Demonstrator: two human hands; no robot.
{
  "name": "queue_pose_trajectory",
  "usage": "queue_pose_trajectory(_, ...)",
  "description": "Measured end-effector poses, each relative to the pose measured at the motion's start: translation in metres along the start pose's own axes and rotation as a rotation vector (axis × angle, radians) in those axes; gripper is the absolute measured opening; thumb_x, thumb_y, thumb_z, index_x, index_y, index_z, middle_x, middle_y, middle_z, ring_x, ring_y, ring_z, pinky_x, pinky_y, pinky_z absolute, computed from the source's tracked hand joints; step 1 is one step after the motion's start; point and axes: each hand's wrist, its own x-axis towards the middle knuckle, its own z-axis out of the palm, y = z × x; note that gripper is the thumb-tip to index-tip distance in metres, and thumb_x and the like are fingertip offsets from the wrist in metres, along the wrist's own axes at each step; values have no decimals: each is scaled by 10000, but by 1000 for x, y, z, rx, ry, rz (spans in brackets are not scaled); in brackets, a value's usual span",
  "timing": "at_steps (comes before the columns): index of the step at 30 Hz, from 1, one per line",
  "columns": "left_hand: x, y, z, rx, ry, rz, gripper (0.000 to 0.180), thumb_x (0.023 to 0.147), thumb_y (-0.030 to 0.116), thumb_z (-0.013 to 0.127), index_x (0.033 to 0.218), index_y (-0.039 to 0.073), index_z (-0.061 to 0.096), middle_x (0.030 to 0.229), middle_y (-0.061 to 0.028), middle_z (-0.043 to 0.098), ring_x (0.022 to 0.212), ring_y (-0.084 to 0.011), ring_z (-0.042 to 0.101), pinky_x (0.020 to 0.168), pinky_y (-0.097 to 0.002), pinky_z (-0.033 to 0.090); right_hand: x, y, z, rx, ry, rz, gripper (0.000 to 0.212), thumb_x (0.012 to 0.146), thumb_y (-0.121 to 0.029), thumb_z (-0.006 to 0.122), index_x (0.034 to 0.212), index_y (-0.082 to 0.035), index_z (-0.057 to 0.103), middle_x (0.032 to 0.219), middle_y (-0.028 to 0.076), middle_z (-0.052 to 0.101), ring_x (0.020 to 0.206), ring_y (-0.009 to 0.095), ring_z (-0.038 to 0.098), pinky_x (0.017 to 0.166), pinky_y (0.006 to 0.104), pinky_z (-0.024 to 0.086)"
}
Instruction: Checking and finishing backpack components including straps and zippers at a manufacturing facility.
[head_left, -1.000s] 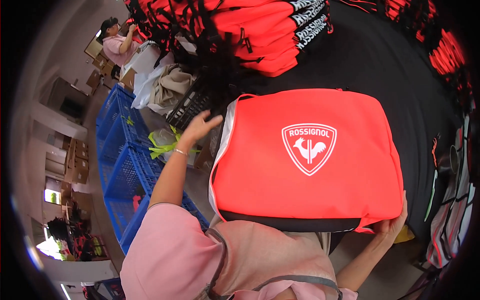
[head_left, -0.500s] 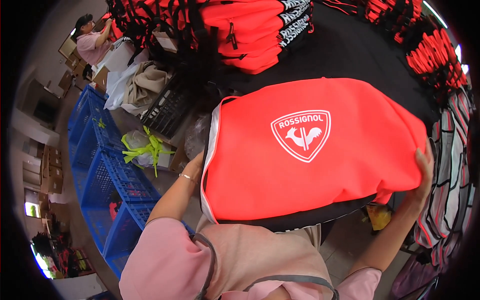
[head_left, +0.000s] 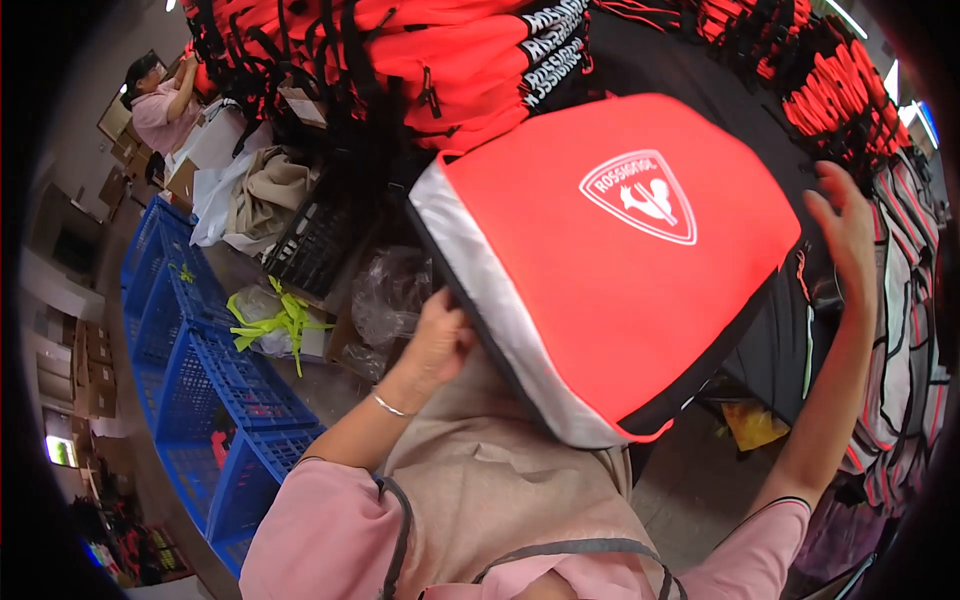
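Left hand [head_left: 438, 340] is lying curled at the left edge of the bag [head_left: 625, 275]; cannot tell whether it is gripping. Bag is lying tilted over the worktop [head_left: 735, 85], probably handling light and soft, suiting a hold at both ends. Right hand [head_left: 842, 225] is hovering released, fingers spread, beside it.

A padded, bright red-orange bag [head_left: 600, 290] appears before me, smooth-fronted, with a white shield emblem [head_left: 637, 197] showing a rooster. A silvery panel [head_left: 500, 310] with black edging runs down its left side. It sits aslant, nearest corner low against the person's beige apron [head_left: 490, 500].
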Motion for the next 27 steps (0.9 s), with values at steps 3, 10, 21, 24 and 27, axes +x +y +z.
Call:
queue_pose_trajectory(3,-21,-33,65,19,132,93,372,863,-2,612,1224,43,535,990,5,652,767,-131,613,638,-329,520,-75,-172,19,327,-426,-75,400,872,-338,705,1029,27,663,908,182,688,866,283,684,787,369,518)
queue_pose_trajectory(10,-20,13,36,1659,-551,50,283,858,241,684,938,-30,670,798,-196,665,759,-362,648,679,-439,521,-237,-199,107,114,-886,-204,403,800,-374,750,847,-18,565,824,137,634,842,313,661,731,410,526)
queue_pose_trajectory(21,-15,-20,162,1519,-1261,852,371,772,366,776,927,42,686,725,-133,668,742,-371,669,644,-440,525,-218,-181,39,434,-974,-45,445,741,-210,783,1076,3,582,843,195,653,891,389,655,759,474,527)
queue_pose_trajectory(24,-13,19,201,1751,-1405,462,432,755,427,781,900,30,686,688,-209,641,714,-404,658,663,-480,521,-222,-150,27,562,-826,-168,482,722,-173,790,1108,12,569,880,222,641,919,407,640,774,466,521)
queue_pose_trajectory(27,-2,49,224,1761,-1355,163,356,719,281,783,921,-2,706,804,-207,685,803,-400,669,748,-467,529,-213,-145,20,444,-853,-54,426,696,-174,798,997,49,595,896,222,621,894,400,627,788,442,516)
